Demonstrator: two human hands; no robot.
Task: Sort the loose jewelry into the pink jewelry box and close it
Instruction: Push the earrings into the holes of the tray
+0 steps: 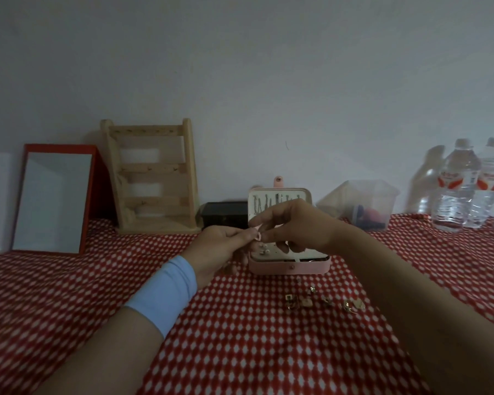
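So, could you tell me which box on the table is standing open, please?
The pink jewelry box: its lid stands upright, while the black box and the clear tub beside it look closed.

One head-worn wide-angle view; faces forward and slightly down across the red white-dotted tablecloth [69, 295]; close to it; plain pale wall [240, 67] beyond.

it looks like a home, likely a dressing corner: a table under a red cloth with white diamonds [69, 295] stands against a plain wall [240, 67]. on it are a leaning red-framed mirror [52, 201], a wooden jewelry rack [151, 178], a pink jewelry box [288, 267], a clear plastic container [362, 203] and two water bottles [457, 189].
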